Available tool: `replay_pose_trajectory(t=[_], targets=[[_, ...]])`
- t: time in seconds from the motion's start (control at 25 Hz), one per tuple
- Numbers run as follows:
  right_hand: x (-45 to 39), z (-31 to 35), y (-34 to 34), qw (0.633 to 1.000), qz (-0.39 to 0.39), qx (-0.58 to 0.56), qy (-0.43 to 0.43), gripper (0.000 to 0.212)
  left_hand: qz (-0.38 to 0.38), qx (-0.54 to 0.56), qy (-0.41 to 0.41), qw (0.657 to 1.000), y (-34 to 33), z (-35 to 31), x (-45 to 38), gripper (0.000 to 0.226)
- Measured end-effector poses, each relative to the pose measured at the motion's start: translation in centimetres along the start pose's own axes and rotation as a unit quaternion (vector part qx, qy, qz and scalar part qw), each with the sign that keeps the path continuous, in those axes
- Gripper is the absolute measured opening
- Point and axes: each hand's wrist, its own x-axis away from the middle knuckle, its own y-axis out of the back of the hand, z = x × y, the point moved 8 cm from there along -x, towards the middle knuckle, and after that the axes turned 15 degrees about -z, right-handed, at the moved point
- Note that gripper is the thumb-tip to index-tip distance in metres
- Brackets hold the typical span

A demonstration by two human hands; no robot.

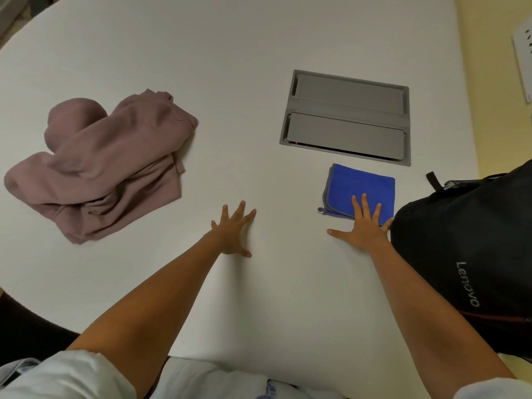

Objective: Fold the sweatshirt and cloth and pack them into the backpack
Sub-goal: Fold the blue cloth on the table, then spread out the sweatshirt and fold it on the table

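While the left hand (233, 232) is lying flat with fingers spread wide on the white table (230, 67), the right hand (364, 226) is pressing straight fingers on the folded blue cloth (359, 188), near the black backpack (472, 254) at right; the crumpled mauve sweatshirt (106, 165) is lying far left.

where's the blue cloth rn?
Head view, right of centre: the blue cloth lies folded on the table, just below the grey hatch, beside the backpack, right hand fingertips on it.

White table (259, 47): sweatshirt (106, 165), cloth (359, 188), backpack (472, 249).
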Motion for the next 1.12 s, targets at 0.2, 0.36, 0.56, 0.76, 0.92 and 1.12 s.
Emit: replay_pose_trajectory(t=[0.2, 0.36, 0.56, 0.76, 0.92, 1.12], targets=[[0.4, 1.0, 1.8, 0.992, -0.122, -0.031, 0.021, 0.099, -0.059, 0.007, 0.055, 0.997, 1.5, 2.7, 1.3, 0.103], [1.2, 5.1, 4.0, 0.975, -0.209, -0.058, 0.045, 0.081, -0.144, 0.009, 0.052, 0.988, 4.5, 5.9, 2.8, 0.086], [3.0, 13.8, 4.0, 0.956, -0.238, -0.125, 0.117, 0.073, -0.266, -0.006, 0.045, 0.963, 9.7, 11.2, 4.9, 0.081], [5.0, 23.5, 3.8, 0.936, -0.234, -0.194, 0.177, 0.064, -0.402, -0.006, 0.070, 0.913, 15.8, 18.3, 7.9, 0.074], [6.3, 31.3, 2.6, 0.930, -0.214, -0.215, 0.209, 0.060, -0.442, 0.000, 0.176, 0.879, 17.2, 26.9, 11.0, 0.068], [7.6, 38.7, 2.2, 0.913, -0.222, -0.212, 0.267, 0.067, -0.379, -0.005, 0.268, 0.886, 15.9, 36.1, 13.4, 0.090]])
